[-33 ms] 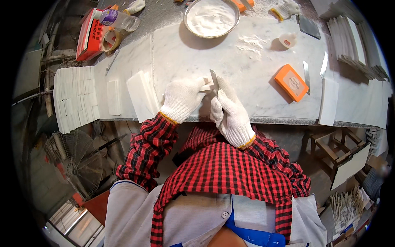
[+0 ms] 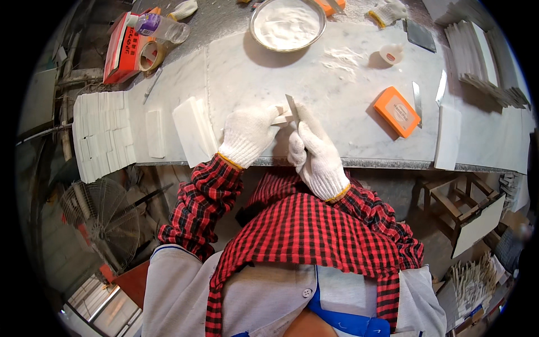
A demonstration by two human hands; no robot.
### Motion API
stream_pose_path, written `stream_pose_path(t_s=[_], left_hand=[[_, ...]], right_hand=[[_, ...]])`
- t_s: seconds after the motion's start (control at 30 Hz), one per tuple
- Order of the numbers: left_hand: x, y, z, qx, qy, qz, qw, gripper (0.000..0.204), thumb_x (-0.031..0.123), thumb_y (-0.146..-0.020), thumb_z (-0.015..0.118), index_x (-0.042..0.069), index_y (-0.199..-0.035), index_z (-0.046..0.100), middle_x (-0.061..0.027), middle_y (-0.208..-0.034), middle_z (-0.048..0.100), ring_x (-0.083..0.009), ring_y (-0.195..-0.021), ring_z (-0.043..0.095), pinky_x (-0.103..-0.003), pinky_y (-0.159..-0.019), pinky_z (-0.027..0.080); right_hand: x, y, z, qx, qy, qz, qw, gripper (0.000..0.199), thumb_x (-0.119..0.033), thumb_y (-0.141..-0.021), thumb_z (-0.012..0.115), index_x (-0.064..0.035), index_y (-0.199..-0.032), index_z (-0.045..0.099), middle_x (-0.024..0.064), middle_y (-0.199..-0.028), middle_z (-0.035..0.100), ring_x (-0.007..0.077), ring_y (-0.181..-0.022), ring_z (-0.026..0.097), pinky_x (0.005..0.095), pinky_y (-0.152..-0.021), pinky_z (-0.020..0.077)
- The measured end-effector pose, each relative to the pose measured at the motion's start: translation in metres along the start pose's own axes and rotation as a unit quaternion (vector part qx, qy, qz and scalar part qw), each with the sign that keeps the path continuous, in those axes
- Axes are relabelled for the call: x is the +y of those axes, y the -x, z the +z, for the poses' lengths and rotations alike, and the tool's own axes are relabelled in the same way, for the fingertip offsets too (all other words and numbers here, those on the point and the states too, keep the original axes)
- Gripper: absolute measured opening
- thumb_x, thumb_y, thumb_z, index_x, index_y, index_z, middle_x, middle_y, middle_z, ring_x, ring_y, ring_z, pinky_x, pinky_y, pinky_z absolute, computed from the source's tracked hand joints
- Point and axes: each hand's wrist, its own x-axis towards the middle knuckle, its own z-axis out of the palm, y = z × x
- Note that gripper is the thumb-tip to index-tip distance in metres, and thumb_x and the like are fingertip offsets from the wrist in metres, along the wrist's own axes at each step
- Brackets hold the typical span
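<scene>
Blade (image 2: 291,106) thin, grey, straight-edged; held piece (image 2: 283,119) small, pale.

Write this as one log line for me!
left hand holds small white piece | right hand holds thin metal blade | powder bowl ahead

The left hand (image 2: 247,135) covers most of the small pale piece (image 2: 282,119) in its grip, so its full shape cannot be told. The right hand (image 2: 321,147) hides the near end of the metal blade (image 2: 291,105). The far rim of the powder bowl (image 2: 289,50) and part of an orange block (image 2: 327,8) are cut off by the top edge. At the near right, thin pale pieces (image 2: 470,285) are too small to make out
</scene>
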Motion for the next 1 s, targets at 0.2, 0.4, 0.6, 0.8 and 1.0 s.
stream_pose_path(t_s=[0.2,0.4,0.6,0.8,1.0], left_hand=[[0.004,0.009,0.004,0.018,-0.010,0.005,1.000,0.036,0.020,-0.085,0.069,0.017,-0.121,0.068,-0.0108,-0.102,0.070,-0.0327,-0.087,0.068,-0.042,-0.073,0.054],[0.012,0.025,0.018,0.107,0.016,0.044,0.993,0.054,0.017,-0.077,0.076,0.012,-0.129,0.063,-0.0113,-0.117,0.065,-0.0324,-0.104,0.064,-0.042,-0.086,0.052],[0.021,0.029,0.020,0.106,-0.010,0.022,0.994,0.064,0.019,-0.074,0.079,0.012,-0.134,0.060,-0.0090,-0.128,0.058,-0.0316,-0.120,0.053,-0.043,-0.095,0.045],[0.010,0.027,0.026,0.166,0.006,-0.005,0.986,0.065,0.023,-0.080,0.077,0.012,-0.140,0.056,-0.0115,-0.125,0.057,-0.0320,-0.111,0.056,-0.042,-0.094,0.047],[0.010,0.025,0.016,0.194,0.081,-0.076,0.975,0.074,0.030,-0.087,0.076,0.015,-0.151,0.042,-0.0174,-0.127,0.053,-0.0361,-0.111,0.058,-0.045,-0.091,0.053]], right_hand=[[-0.033,0.011,-0.020,0.052,0.070,-0.056,0.995,0.047,-0.029,-0.108,0.047,-0.0041,-0.148,0.040,-0.0060,-0.066,0.043,0.0052,-0.055,0.037,0.0203,-0.050,0.0308],[-0.055,0.025,-0.039,0.222,0.164,-0.036,0.960,0.050,-0.057,-0.103,0.048,-0.0106,-0.088,0.057,-0.0050,-0.054,0.040,0.0085,-0.043,0.030,0.0250,-0.042,0.0208],[-0.069,0.041,-0.036,0.155,0.307,-0.064,0.937,0.029,-0.036,-0.100,0.062,-0.0077,-0.094,0.066,-0.0048,-0.069,0.052,0.0025,-0.055,0.039,0.0192,-0.050,0.0286],[-0.079,0.035,-0.029,0.161,0.424,-0.053,0.889,0.020,-0.024,-0.089,0.072,-0.0077,-0.081,0.064,-0.0054,-0.072,0.051,0.0031,-0.060,0.041,0.0211,-0.055,0.0307],[-0.091,0.028,-0.016,0.108,0.490,-0.021,0.865,0.033,-0.013,-0.077,0.082,-0.0028,-0.103,0.064,-0.0044,-0.082,0.053,0.0044,-0.071,0.047,0.0213,-0.066,0.0405]])
